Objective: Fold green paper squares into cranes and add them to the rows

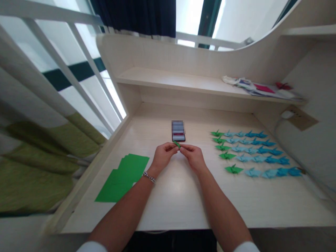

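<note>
My left hand and my right hand meet above the middle of the desk, fingers pinched together on a small folded piece of green paper. Only a sliver of the paper shows between the fingertips. A bracelet sits on my left wrist. Just beyond the hands a phone lies flat on the desk.
A stack of green paper sheets lies at the left. Rows of folded paper cranes, green and blue, cover the right side. Papers lie on the shelf at the back right. A railing and curtain stand to the left.
</note>
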`<state>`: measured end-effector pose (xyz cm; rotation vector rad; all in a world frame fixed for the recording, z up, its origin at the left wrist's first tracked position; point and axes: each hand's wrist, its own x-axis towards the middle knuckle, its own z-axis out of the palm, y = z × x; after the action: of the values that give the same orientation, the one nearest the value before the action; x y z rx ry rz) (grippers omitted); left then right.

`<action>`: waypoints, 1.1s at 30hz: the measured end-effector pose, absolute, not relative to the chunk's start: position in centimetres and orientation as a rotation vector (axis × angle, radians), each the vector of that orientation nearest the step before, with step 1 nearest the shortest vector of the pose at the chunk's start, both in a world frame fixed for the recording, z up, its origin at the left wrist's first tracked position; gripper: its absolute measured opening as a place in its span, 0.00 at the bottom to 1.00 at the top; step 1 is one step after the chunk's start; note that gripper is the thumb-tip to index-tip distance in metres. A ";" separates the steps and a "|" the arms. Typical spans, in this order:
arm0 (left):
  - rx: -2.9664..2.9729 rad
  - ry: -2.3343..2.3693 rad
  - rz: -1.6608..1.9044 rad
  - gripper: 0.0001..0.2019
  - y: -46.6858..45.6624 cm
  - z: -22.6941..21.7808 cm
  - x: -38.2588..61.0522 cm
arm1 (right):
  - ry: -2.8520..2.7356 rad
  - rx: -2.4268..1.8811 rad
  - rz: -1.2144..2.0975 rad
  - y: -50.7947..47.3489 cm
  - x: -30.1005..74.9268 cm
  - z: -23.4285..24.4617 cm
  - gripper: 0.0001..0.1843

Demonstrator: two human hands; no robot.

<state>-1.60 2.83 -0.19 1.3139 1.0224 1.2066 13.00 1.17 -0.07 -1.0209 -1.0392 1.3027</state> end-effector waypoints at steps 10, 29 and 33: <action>1.212 0.951 1.239 0.13 2.6 0.1 -1.3 | -1.045 -0.995 1.275 1.1 12.9 -0.1 0.17; 1.182 0.936 1.246 0.12 2.4 0.4 -1.2 | -0.953 -1.023 1.279 1.3 12.8 -1.0 0.12; 1.189 0.949 1.251 0.11 2.4 0.3 -1.2 | -0.982 -1.046 1.228 1.3 12.6 -1.1 0.11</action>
<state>-1.23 2.45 0.27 1.1891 0.9485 1.2507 12.60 1.27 -1.08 -1.0456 -0.9819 1.2282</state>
